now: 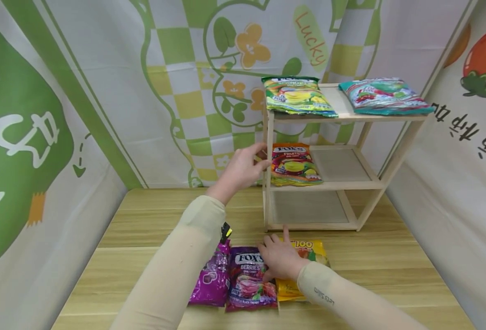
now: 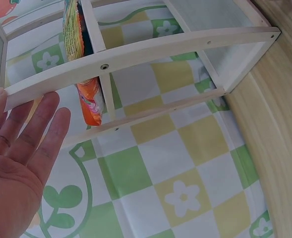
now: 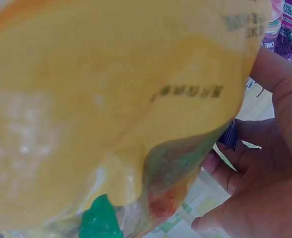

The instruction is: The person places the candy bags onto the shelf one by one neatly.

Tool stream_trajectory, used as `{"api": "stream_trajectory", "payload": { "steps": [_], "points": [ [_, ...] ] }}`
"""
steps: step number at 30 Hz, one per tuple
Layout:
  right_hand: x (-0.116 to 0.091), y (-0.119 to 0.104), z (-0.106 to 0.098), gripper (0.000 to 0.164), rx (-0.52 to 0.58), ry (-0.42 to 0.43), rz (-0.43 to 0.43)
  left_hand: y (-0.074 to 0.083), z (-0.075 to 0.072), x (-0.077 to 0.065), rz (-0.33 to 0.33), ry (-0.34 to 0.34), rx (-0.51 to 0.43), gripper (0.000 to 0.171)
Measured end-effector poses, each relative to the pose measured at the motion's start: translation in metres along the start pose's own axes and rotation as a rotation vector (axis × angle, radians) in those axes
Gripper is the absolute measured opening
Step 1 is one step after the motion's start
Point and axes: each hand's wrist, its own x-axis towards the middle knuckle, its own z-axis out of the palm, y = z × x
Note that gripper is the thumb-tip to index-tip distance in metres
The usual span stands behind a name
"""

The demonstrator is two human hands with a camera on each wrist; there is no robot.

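Note:
In the head view my left hand (image 1: 244, 167) is at the left front post of a wooden shelf (image 1: 325, 185). Its thumb and fingers lie on either side of that post, beside an orange and red bag of fruit candy (image 1: 294, 165) on the middle tier. My right hand (image 1: 281, 257) grips the right edge of a purple bag of berries candy (image 1: 248, 286) on the table, fingers at its upper corner and thumb lower down. A yellow candy bag (image 1: 314, 250) lies partly under this hand and fills much of the right wrist view.
A magenta bag (image 1: 211, 282) lies left of the purple one, partly behind my left sleeve. On the shelf's top tier are a green and yellow candy bag (image 1: 298, 96) and a teal candy bag (image 1: 384, 96). Printed cloth walls enclose the wooden table (image 1: 144, 220).

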Motion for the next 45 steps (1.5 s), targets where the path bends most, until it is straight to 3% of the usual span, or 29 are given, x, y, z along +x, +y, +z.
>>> {"api": "stream_trajectory", "payload": {
  "steps": [7, 16, 24, 45],
  "points": [
    [0.0, -0.002, -0.002, 0.068, 0.04, 0.025, -0.003, 0.0, 0.0, 0.0, 0.001, 0.005, -0.01, 0.04],
    [0.002, -0.004, -0.005, 0.07, 0.12, -0.063, 0.029, -0.001, 0.0, 0.0, 0.0, -0.001, -0.023, 0.039],
    [0.003, -0.004, -0.006, 0.066, 0.133, -0.082, 0.029, 0.001, -0.001, 0.0, -0.011, -0.007, -0.004, 0.043],
    [0.002, -0.004, -0.02, 0.039, 0.301, -0.12, 0.029, -0.002, 0.001, 0.0, 0.003, 0.003, 0.003, 0.042]
  ]
}}
